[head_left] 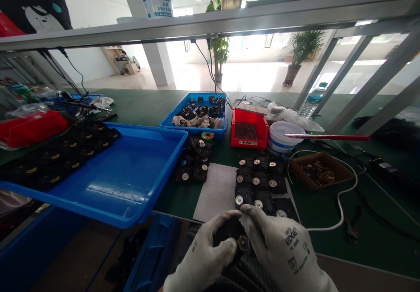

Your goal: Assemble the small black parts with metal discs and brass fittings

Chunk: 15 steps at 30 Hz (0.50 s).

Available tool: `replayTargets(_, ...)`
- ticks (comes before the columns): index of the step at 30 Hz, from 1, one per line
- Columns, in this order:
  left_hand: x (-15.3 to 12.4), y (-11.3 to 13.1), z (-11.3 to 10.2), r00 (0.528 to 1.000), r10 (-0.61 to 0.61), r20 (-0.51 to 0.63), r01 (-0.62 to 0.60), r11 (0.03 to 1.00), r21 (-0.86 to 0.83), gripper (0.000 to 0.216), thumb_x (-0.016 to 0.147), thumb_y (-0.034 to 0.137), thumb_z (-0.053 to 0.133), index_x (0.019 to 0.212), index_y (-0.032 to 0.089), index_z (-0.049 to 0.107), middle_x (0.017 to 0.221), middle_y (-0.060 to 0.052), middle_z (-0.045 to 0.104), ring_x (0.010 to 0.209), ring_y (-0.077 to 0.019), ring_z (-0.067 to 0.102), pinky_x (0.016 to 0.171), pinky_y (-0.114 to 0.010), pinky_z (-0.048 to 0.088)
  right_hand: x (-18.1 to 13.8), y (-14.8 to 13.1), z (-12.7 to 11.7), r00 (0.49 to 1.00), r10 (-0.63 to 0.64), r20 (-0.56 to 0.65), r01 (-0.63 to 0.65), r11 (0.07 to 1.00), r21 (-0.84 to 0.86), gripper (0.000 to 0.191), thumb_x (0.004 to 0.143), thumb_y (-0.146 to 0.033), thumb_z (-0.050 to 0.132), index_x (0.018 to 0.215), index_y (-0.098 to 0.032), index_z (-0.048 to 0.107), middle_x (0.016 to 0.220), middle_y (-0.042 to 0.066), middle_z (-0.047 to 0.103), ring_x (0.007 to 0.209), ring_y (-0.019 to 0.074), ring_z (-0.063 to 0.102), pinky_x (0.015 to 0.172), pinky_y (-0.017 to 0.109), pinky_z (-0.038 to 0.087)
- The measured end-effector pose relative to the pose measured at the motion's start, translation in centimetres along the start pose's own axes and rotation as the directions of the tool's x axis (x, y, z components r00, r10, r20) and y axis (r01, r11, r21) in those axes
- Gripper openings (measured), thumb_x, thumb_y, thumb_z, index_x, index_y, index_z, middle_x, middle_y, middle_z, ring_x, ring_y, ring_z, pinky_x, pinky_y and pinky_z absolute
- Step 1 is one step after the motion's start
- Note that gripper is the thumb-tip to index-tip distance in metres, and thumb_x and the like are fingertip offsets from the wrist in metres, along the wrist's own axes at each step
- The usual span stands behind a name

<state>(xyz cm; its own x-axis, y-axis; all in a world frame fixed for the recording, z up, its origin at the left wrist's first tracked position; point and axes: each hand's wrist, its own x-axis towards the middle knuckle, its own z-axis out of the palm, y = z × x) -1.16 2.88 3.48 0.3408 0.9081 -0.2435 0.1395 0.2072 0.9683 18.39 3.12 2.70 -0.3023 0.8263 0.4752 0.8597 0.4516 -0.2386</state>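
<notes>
Both my hands wear white gloves and meet at the bottom middle. My left hand (205, 257) and my right hand (284, 250) are closed together on one small black part (231, 235) with a round metal piece on its side. Just beyond my fingers, several more black parts with silver discs (259, 182) lie in rows on the green table, beside a grey mat (216, 191). Another small group of black parts (195, 160) sits to the left of the mat.
A large blue tray (131, 182) on the left holds several black parts at its far end. Behind are a smaller blue tray (197, 128), a red bin (247, 130), a white tub (284, 136), a brown box of brass pieces (320, 169), a white cable (341, 204).
</notes>
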Motion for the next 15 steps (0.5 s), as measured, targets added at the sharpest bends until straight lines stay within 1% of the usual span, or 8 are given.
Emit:
replayTargets(2, 0.04, 0.01, -0.02, 1.0, -0.005, 0.002, 0.005, 1.0, -0.002, 0.06, 0.08, 0.014, 0.059, 0.139, 0.02, 0.067, 0.143, -0.007, 0.069, 0.138, -0.0323, 0.058, 0.119, -0.044, 0.044, -0.03, -0.01, 0.15, 1.0, 0.001, -0.014, -0.001, 1.0, -0.005, 0.026, 0.105, -0.025, 0.051, 0.116, -0.021, 0.074, 0.078, 0.002, 0.082, 0.051, 0.015, 0.071, 0.064, 0.028, 0.045)
replayTargets(5, 0.05, -0.04, -0.07, 1.0, -0.01, 0.007, 0.01, 1.0, 0.005, 0.06, 0.08, 0.015, 0.059, 0.139, 0.019, 0.067, 0.142, -0.008, 0.07, 0.135, -0.0324, 0.061, 0.118, -0.045, 0.045, -0.11, -0.15, 0.26, 0.998, 0.013, -0.067, -0.015, 1.0, -0.028, 0.026, 0.105, -0.027, 0.052, 0.113, -0.022, 0.076, 0.071, 0.0, 0.08, 0.051, 0.0151, 0.071, 0.06, 0.028, 0.041)
replayTargets(8, 0.04, -0.17, -0.14, 1.0, 0.006, 0.013, -0.006, 1.0, 0.005, 0.06, 0.08, 0.015, 0.059, 0.139, 0.02, 0.066, 0.141, -0.008, 0.071, 0.135, -0.0325, 0.061, 0.116, -0.045, 0.047, -0.19, -0.34, 0.28, 0.994, 0.023, -0.11, -0.026, 0.999, -0.021, 0.026, 0.104, -0.028, 0.052, 0.11, -0.022, 0.077, 0.068, -0.001, 0.079, 0.05, 0.0151, 0.07, 0.063, 0.028, 0.042)
replayTargets(11, 0.07, -0.24, -0.16, 0.999, 0.028, 0.018, -0.028, 1.0, -0.002, 0.059, 0.08, 0.014, 0.058, 0.138, 0.02, 0.067, 0.137, -0.007, 0.072, 0.134, -0.032, 0.062, 0.116, -0.044, 0.047, -0.23, -0.35, 0.31, 0.993, 0.02, -0.113, -0.023, 0.999, -0.022, 0.028, 0.105, -0.027, 0.05, 0.112, -0.021, 0.076, 0.069, -0.001, 0.079, 0.051, 0.015, 0.071, 0.067, 0.027, 0.045)
replayTargets(15, 0.12, -0.24, -0.1, 1.0, 0.022, 0.015, -0.022, 1.0, 0.001, 0.059, 0.079, 0.013, 0.058, 0.137, 0.02, 0.068, 0.135, -0.007, 0.073, 0.133, -0.0318, 0.062, 0.117, -0.045, 0.046, -0.28, 0.08, 0.45, 0.996, -0.006, -0.088, 0.004, 1.0, -0.016, 0.027, 0.105, -0.027, 0.05, 0.113, -0.023, 0.076, 0.07, -0.002, 0.079, 0.049, 0.0143, 0.07, 0.071, 0.026, 0.049)
